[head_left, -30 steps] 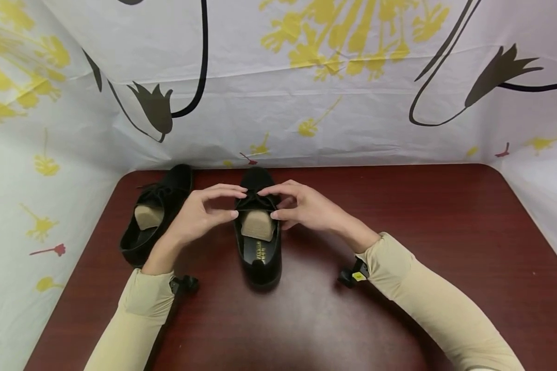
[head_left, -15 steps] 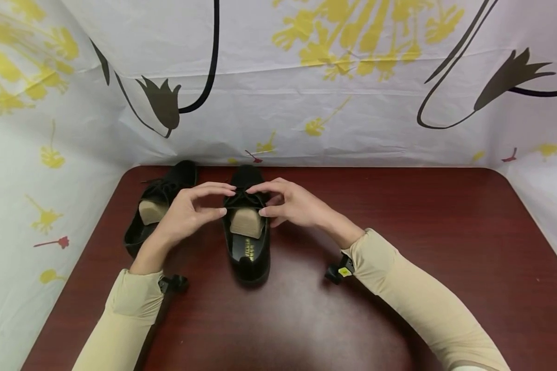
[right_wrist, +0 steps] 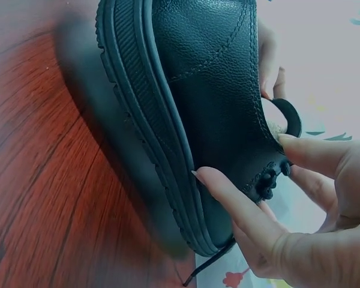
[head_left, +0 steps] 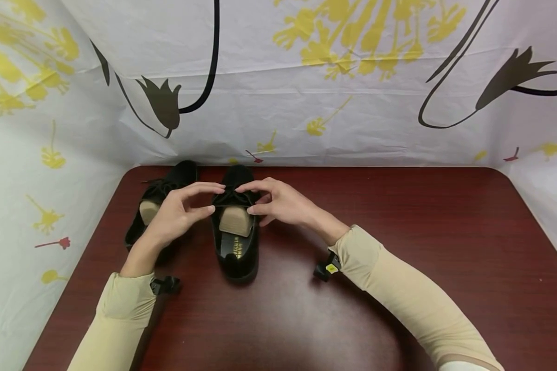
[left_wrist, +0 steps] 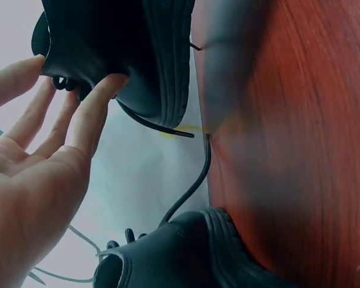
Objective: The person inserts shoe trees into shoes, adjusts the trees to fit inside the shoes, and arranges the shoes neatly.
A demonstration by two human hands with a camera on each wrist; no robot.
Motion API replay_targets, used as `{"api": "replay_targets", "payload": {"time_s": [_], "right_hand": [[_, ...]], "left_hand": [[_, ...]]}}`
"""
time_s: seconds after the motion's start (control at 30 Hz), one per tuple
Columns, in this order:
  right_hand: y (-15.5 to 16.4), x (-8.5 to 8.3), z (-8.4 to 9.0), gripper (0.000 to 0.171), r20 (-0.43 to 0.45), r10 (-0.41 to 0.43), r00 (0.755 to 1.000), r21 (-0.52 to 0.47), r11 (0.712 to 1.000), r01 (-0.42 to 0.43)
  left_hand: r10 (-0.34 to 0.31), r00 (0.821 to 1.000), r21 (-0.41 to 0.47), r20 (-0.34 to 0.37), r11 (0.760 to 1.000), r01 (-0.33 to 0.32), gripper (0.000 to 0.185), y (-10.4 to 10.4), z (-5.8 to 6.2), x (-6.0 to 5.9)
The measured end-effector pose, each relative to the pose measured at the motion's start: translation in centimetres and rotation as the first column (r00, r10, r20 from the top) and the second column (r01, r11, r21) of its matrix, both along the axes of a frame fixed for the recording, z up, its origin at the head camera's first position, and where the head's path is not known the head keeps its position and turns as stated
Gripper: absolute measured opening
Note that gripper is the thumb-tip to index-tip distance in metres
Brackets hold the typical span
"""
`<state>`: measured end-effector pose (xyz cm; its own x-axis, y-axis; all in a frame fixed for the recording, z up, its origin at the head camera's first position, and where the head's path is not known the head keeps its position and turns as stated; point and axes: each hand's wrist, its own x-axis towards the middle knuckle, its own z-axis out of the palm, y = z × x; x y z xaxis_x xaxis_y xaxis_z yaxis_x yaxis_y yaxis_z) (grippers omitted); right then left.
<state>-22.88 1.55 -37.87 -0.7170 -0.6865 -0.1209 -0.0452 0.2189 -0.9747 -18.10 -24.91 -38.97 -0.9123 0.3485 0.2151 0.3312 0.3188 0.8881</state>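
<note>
The black shoe (head_left: 235, 226) sits mid-table, toe toward the wall, paper wad (head_left: 234, 220) inside. Both hands work its laces (head_left: 231, 197): left hand (head_left: 176, 216) and right hand (head_left: 283, 206) pinch at the bow, I think; fingers block the knot. Looks nearly tied, not finished. A 2nd shoe (head_left: 160, 206) waits just left on the table (head_left: 399, 247).

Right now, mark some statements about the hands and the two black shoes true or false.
1. Both hands are at the laces of the black leather shoe nearer the middle of the dark red wooden table. True.
2. The second black shoe lies right of it. False: it lies to its left.
3. The left hand grips a brush. False: its fingers touch the shoe.
4. The right hand has fingers on the shoe's side. True.
</note>
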Motion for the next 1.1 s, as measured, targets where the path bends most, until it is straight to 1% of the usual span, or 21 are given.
{"api": "replay_targets", "payload": {"time_s": [0.13, 0.33, 0.57, 0.9, 1.1], "right_hand": [[-0.7, -0.1, -0.2, 0.045, -0.009, 0.001, 1.000, 0.008, 1.000, -0.001], [-1.9, -0.1, -0.5, 0.044, -0.031, -0.003, 1.000, -0.004, 1.000, 0.003], [-2.7, -0.1, -0.5, 0.044, -0.034, -0.022, 0.999, 0.000, 1.000, 0.022], [-4.4, -0.2, -0.8, 0.044, -0.037, -0.032, 0.999, -0.021, 0.999, 0.031], [-5.6, -0.4, -1.1, 0.045, -0.064, -0.050, 0.997, -0.007, 0.999, 0.049]], "left_hand": [[0.011, 1.000, -0.030, -0.003, 1.000, -0.011, 0.038, -0.5, 0.1, 0.2], [0.046, 0.999, -0.065, -0.010, 0.997, -0.046, 0.037, -1.4, 0.1, 0.3], [0.078, 0.997, -0.098, -0.002, 0.992, -0.078, 0.036, -1.9, 0.4, 0.2], [0.122, 0.993, -0.137, 0.001, 0.983, -0.121, 0.036, -3.1, 0.8, 0.4], [0.176, 0.984, -0.109, 0.042, 0.979, -0.170, 0.038, -3.5, 0.7, 0.3]]}}
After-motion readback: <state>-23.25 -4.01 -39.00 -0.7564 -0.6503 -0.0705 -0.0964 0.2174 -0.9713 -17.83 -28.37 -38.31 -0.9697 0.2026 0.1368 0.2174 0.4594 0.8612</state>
